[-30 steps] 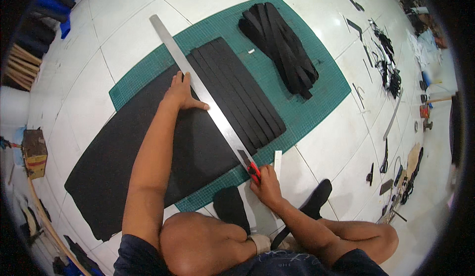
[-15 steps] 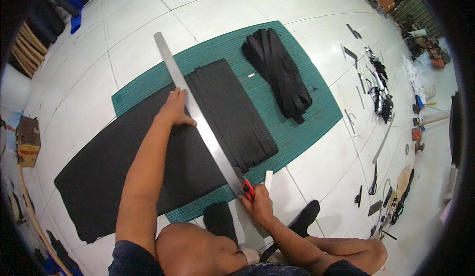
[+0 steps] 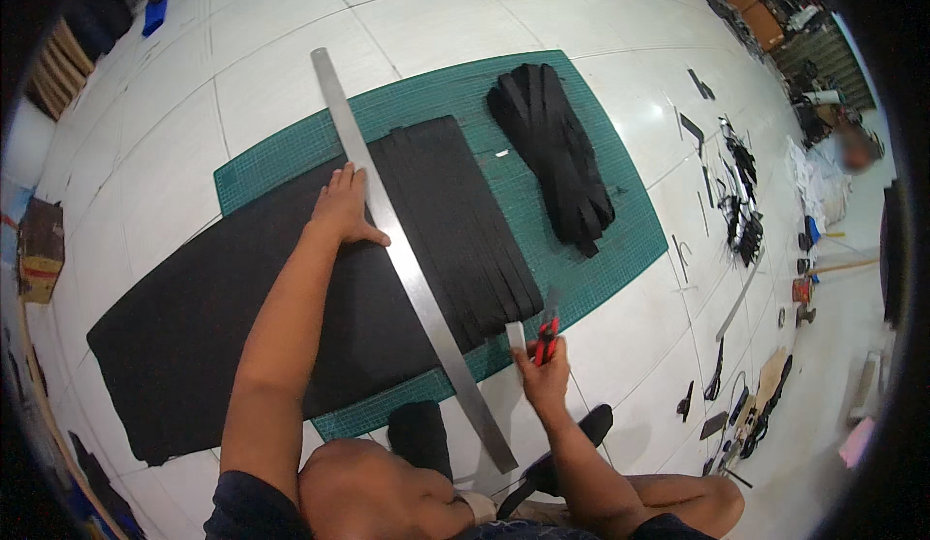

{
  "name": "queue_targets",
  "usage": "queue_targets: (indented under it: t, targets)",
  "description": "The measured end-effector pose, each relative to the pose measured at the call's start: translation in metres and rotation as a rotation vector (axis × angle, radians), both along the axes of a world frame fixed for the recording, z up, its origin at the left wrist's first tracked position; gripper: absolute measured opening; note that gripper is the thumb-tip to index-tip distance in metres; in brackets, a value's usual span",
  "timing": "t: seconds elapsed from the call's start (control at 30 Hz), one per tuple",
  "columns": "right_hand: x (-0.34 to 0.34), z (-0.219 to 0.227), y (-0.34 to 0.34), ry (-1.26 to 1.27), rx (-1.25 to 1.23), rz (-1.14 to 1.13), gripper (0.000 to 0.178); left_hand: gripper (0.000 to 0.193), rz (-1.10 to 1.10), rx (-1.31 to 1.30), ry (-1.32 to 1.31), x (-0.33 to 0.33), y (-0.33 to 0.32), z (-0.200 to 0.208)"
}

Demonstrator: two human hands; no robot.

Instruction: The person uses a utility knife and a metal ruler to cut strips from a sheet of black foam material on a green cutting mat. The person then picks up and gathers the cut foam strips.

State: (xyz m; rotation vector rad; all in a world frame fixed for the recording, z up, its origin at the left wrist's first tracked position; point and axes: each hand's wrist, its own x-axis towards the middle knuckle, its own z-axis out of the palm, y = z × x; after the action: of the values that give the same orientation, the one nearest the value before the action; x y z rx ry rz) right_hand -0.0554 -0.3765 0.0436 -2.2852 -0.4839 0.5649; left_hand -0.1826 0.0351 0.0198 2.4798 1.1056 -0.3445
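Observation:
My left hand (image 3: 341, 209) lies flat with fingers spread on black fabric (image 3: 232, 288) and against the edge of a long metal ruler (image 3: 412, 274). The ruler runs diagonally across the fabric and past its near edge. Right of it, the fabric is cut into several narrow strips (image 3: 450, 220). My right hand (image 3: 546, 373) is closed round a red and black utility knife (image 3: 547, 339), its blade pointing away from me. A short white strip (image 3: 515, 336) stands by my right thumb; whether I grip it too, I cannot tell. Below the fabric is a green cutting mat (image 3: 620, 249).
A bundle of black strips (image 3: 552, 153) lies on the mat's right side. Tools and black scraps (image 3: 741, 191) are scattered over the tiled floor at right. A box (image 3: 41, 249) stands at left. A person (image 3: 852, 148) is at far right.
My right hand and the knife have moved right, off the ruler's near end, to the white strip. My left hand stays on the fabric by the ruler.

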Motion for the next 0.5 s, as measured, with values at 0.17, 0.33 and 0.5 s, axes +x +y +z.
queue_targets:
  t: [0.17,0.33,0.5]
  targets:
    - [0.033,-0.003,0.104,0.042,0.241,0.090,0.038,0.148,0.032,-0.003,-0.003,-0.005,0.000,-0.002]
    - [0.046,-0.018,0.235,0.078,0.278,0.238,0.046,0.148,0.030,-0.003,-0.010,-0.003,-0.001,0.000]
    - [0.030,-0.031,0.341,0.060,0.177,0.294,0.048,0.144,0.024,0.006,-0.052,-0.006,-0.002,0.000]
